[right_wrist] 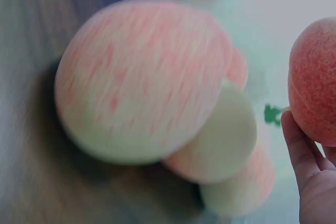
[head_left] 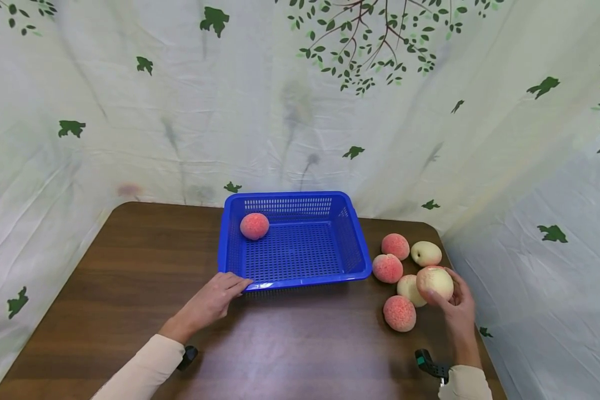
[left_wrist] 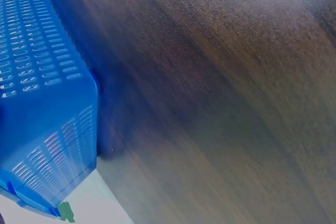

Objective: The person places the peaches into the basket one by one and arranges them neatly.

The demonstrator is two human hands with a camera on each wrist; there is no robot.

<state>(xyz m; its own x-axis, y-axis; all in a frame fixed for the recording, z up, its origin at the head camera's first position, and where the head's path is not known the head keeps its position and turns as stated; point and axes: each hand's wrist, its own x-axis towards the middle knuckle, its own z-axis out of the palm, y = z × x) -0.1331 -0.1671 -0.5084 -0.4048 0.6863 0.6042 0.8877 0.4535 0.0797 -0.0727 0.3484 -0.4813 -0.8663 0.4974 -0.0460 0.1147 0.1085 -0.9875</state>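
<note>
Right hand point(head_left: 461, 316): is clamping the pale-red peach point(head_left: 435, 281), thumb at its 6 o'clock, fingers round its 3 o'clock; hands are working well apart
Pale-red peach: is sitting in that grasp, between 3 and 4 o'clock of the blue basket point(head_left: 310, 281); is overlapping a pale peach point(head_left: 408, 289) in the head view
Peach handling: is looking light and fuzzy, so probably not slippery; firmness isn't showing, so treating it as bruisable; best hold is thumb opposite fingers across the widest part, spread contact, no nail pressure
Left hand point(head_left: 208, 304): is resting its fingers over the basket rim at 8 o'clock; can't tell whether they're curling under
Blue basket: is looking light, semi-stiff, likely sliding easily; best hold is the rim; one red peach point(head_left: 254, 226) is lying inside at 10 o'clock
Loose peaches point(head_left: 388, 269): are clustering from 8 to 12 o'clock of the held one
</note>
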